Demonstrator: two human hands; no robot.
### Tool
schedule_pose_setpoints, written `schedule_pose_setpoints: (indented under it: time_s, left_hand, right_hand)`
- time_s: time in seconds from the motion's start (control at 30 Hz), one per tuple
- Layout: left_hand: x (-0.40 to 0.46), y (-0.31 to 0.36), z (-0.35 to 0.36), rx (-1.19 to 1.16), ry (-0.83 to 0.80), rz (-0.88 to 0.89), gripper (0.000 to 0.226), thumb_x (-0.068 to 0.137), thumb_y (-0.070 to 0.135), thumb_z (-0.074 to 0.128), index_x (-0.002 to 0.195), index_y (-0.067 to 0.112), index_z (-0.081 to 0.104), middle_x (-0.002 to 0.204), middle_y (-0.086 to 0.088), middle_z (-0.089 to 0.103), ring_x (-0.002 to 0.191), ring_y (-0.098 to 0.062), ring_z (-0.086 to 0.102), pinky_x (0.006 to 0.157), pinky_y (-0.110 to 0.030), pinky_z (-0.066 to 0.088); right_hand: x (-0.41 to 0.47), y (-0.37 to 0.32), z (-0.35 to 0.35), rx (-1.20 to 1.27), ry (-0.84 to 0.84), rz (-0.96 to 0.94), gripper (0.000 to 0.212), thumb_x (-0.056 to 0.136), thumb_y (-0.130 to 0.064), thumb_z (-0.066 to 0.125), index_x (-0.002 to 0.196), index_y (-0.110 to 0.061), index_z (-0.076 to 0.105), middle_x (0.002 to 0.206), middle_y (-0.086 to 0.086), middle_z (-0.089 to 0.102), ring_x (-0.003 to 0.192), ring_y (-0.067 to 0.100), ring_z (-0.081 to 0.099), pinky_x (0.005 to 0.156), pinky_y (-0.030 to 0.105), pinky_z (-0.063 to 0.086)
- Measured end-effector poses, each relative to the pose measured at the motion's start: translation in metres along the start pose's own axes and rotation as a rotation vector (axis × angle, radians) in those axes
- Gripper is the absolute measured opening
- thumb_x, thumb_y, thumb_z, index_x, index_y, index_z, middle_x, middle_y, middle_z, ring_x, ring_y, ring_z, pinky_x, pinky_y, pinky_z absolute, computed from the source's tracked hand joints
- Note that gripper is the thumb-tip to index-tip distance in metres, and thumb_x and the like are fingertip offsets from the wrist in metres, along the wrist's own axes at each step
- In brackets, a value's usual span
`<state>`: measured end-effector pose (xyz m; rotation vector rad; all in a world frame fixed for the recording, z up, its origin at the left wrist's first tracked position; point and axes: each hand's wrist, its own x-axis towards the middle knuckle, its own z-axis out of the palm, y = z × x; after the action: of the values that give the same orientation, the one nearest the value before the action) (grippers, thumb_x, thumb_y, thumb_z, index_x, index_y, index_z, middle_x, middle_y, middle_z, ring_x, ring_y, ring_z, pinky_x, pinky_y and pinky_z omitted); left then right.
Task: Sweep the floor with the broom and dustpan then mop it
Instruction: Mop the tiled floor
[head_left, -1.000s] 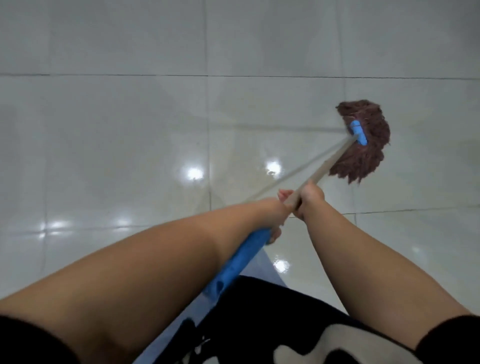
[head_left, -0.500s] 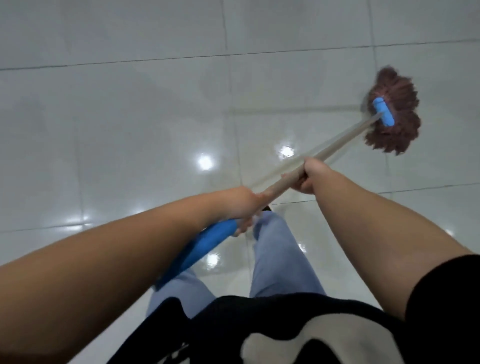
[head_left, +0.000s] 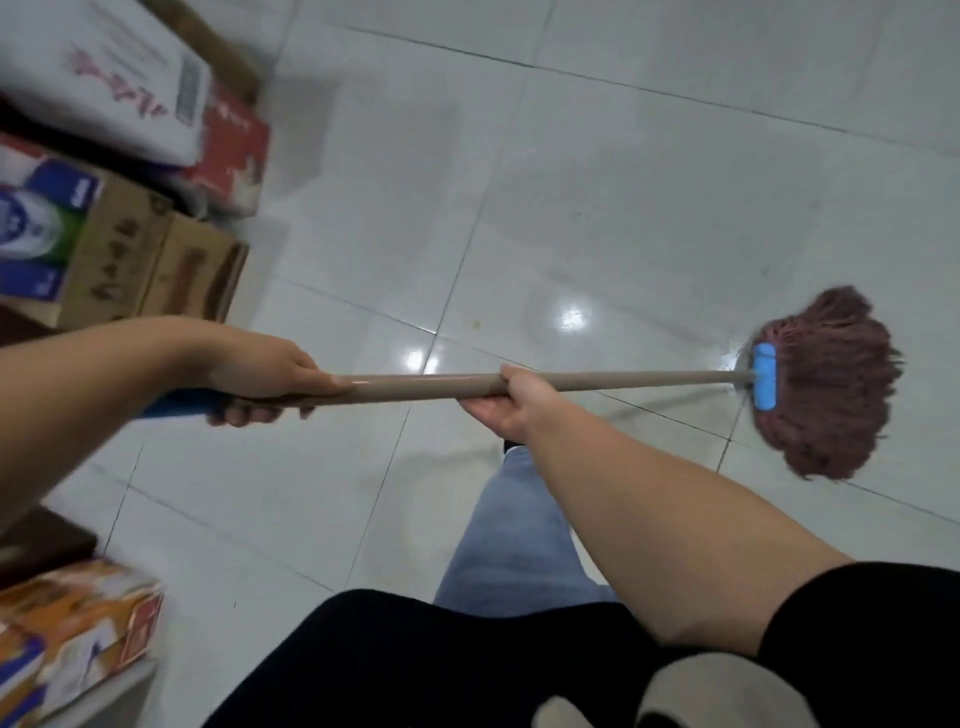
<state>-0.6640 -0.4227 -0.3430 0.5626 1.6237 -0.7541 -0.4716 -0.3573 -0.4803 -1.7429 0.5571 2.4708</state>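
Mop (head_left: 826, 384) right of hands; left hand (head_left: 260, 374), right hand (head_left: 511, 400) apparently grip handle.

The floor (head_left: 597, 171) was laid in large glossy pale tiles with thin dark grout lines, and bright spots of overhead light (head_left: 571, 317) reflected off it. Along the left edge stood blurred stacked cardboard boxes: a white box (head_left: 104, 78) on top, a red one (head_left: 234, 150) beside it, a brown carton (head_left: 150, 270) below, and an orange printed box (head_left: 78, 623) nearer the bottom corner
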Motion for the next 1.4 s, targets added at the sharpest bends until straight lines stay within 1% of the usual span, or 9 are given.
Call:
schedule_pose_setpoints:
  time_s: [0.17, 0.4, 0.5, 0.57, 0.73, 0.87, 1.13, 1.33, 1.4]
  left_hand:
    - [0.000, 0.000, -0.006, 0.073, 0.063, 0.032, 0.050, 0.093, 0.055, 0.036, 0.093, 0.008, 0.054, 0.062, -0.005, 0.044, 0.043, -0.015, 0.037, 0.043, -0.025, 0.037]
    - [0.011, 0.116, 0.016, 0.156, 0.072, 0.180, 0.051, 0.094, 0.056, 0.030, 0.094, 0.009, 0.050, 0.066, -0.006, 0.045, 0.048, -0.018, 0.040, 0.045, -0.023, 0.038]
    - [0.023, 0.200, 0.049, 0.133, 0.019, 0.314, 0.054, 0.096, 0.055, 0.029, 0.096, 0.005, 0.051, 0.064, -0.007, 0.047, 0.045, -0.018, 0.040, 0.040, -0.019, 0.037]
    - [0.034, 0.257, 0.068, 0.160, 0.000, 0.389, 0.056, 0.097, 0.051, 0.030, 0.101, 0.001, 0.054, 0.062, -0.009, 0.050, 0.043, -0.020, 0.043, 0.040, -0.019, 0.039]
    - [0.036, 0.373, 0.110, 0.036, -0.099, 0.472, 0.058, 0.094, 0.054, 0.036, 0.095, -0.001, 0.051, 0.057, -0.008, 0.046, 0.041, -0.018, 0.042, 0.047, -0.023, 0.039]
    - [0.024, 0.403, 0.146, -0.177, -0.210, 0.273, 0.056, 0.091, 0.060, 0.034, 0.089, 0.005, 0.045, 0.057, -0.006, 0.039, 0.044, -0.014, 0.035, 0.046, -0.018, 0.032]
    - [0.036, 0.190, 0.084, -0.221, -0.165, 0.313, 0.049, 0.094, 0.054, 0.034, 0.077, 0.009, 0.045, 0.049, -0.003, 0.038, 0.033, -0.012, 0.032, 0.039, -0.013, 0.029]
    - [0.052, -0.057, 0.083, -0.314, -0.078, 0.292, 0.052, 0.097, 0.054, 0.027, 0.080, 0.009, 0.046, 0.054, -0.007, 0.041, 0.024, -0.012, 0.037, 0.040, -0.017, 0.034]
    - [0.050, -0.128, 0.103, -0.378, -0.072, 0.255, 0.053, 0.097, 0.054, 0.026, 0.079, 0.009, 0.047, 0.053, -0.006, 0.041, 0.025, -0.012, 0.038, 0.037, -0.017, 0.035]
  right_hand:
    - [0.000, -0.001, 0.008, -0.072, 0.026, -0.021, 0.029, 0.102, -0.019, 0.037, 0.123, 0.001, 0.044, 0.133, 0.022, 0.053, 0.122, 0.035, 0.054, 0.100, 0.043, 0.044]
    - [-0.022, -0.080, -0.061, -0.023, 0.090, -0.185, 0.025, 0.103, -0.022, 0.034, 0.118, -0.004, 0.043, 0.130, 0.020, 0.054, 0.125, 0.033, 0.051, 0.091, 0.038, 0.047]
    - [-0.035, -0.130, -0.125, -0.038, 0.236, -0.277, 0.022, 0.102, -0.025, 0.035, 0.105, -0.006, 0.046, 0.079, 0.015, 0.068, 0.076, 0.027, 0.070, 0.047, 0.028, 0.055]
    - [-0.046, -0.163, -0.164, -0.040, 0.366, -0.342, 0.022, 0.101, -0.025, 0.037, 0.095, -0.007, 0.050, 0.054, 0.011, 0.062, 0.045, 0.022, 0.062, 0.040, 0.026, 0.052]
    - [-0.075, -0.220, -0.218, 0.088, 0.501, -0.485, 0.029, 0.102, -0.029, 0.030, 0.109, -0.002, 0.039, 0.073, 0.017, 0.055, 0.059, 0.025, 0.055, 0.050, 0.033, 0.054]
    - [-0.086, -0.226, -0.241, 0.152, 0.653, -0.489, 0.031, 0.099, -0.017, 0.027, 0.079, 0.001, 0.040, 0.070, 0.010, 0.052, 0.046, 0.016, 0.051, 0.037, 0.018, 0.046]
    - [-0.015, -0.096, -0.105, -0.077, 0.545, -0.523, 0.037, 0.101, -0.018, 0.024, 0.135, -0.009, 0.034, 0.075, 0.013, 0.052, 0.053, 0.018, 0.051, 0.026, 0.017, 0.042]
    - [0.045, 0.088, 0.029, -0.441, 0.346, -0.363, 0.038, 0.103, -0.017, 0.020, 0.137, -0.001, 0.026, 0.086, 0.018, 0.053, 0.047, 0.028, 0.063, 0.027, 0.029, 0.047]
    - [0.050, 0.150, 0.059, -0.577, 0.276, -0.272, 0.031, 0.103, -0.017, 0.020, 0.125, 0.002, 0.032, 0.080, 0.019, 0.053, 0.072, 0.035, 0.070, 0.037, 0.035, 0.052]
